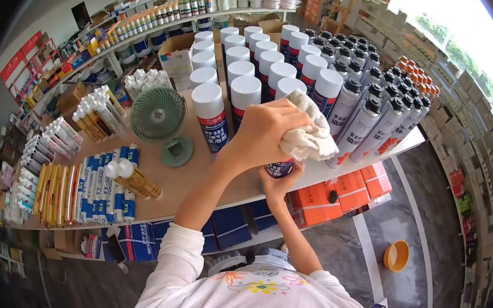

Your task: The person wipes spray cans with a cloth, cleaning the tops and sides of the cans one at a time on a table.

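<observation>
My left hand (263, 135) is closed around a crumpled off-white cloth (313, 138) and presses it against the upper part of a spray foam can. Lower down, my right hand (281, 184) wraps round that foam can (279, 168), of which a strip of dark blue label shows; the cloth and my left hand hide its top. Just left of my hands stands a white-capped foam can (210, 115) with a red and blue label. Behind are rows of similar cans (280, 77). Silver cans with black tops (359, 126) stand close on the right.
A green desk fan (161, 116) stands on the table (197, 176), left of my hands. Blue-white tubes (103, 191) and gold tubes (55, 195) lie at the left. Orange boxes (316, 199) sit below the table edge. A yellow bucket (396, 256) is on the floor.
</observation>
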A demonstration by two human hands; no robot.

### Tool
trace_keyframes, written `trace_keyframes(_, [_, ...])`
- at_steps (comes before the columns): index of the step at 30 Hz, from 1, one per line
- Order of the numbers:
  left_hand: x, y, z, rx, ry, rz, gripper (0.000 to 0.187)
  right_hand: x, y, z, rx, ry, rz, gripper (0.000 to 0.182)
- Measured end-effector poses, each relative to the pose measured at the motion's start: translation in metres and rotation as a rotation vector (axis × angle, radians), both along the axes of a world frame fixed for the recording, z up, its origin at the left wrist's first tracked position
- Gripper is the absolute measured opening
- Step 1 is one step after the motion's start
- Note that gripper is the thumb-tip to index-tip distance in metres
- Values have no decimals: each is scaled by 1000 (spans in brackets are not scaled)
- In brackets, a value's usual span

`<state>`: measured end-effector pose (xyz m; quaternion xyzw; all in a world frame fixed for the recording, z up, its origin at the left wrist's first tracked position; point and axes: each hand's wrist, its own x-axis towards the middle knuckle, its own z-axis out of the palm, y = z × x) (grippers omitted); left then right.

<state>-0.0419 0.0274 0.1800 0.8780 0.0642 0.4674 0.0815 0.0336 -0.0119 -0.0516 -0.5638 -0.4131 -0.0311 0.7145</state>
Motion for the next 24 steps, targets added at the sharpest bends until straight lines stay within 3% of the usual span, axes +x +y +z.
trace_keyframes(6, [3,30,-10,-148,-52,17,36,1,7,4,-40,46,-4,80])
trace_keyframes(9, [2,38,-15,-516,0,-2,34,3,9,-2,-27,29,-25,80])
trace_keyframes(10, [2,39,-20,-520,-1,0,34,3,10,-3,-15,2,-41,80])
trace_keyframes(12, [5,42,-36,-800,-227,-120,34,3,9,-3,-3,-16,-23,81])
trace_keyframes(14, [3,42,-49,-807,-244,-93,33,4,10,-2,11,-36,-10,81])
trace_keyframes(16, [2,35,-66,-1125,-447,-153,31,5,5,-5,51,-66,-11,83])
trace_keyframes(20, [8,9,-126,-1097,-508,-70,24,6,-4,-18,105,-27,35,85])
trace_keyframes(24, [-5,-20,-141,-1036,-572,52,25,5,-4,-13,135,-94,-2,82])
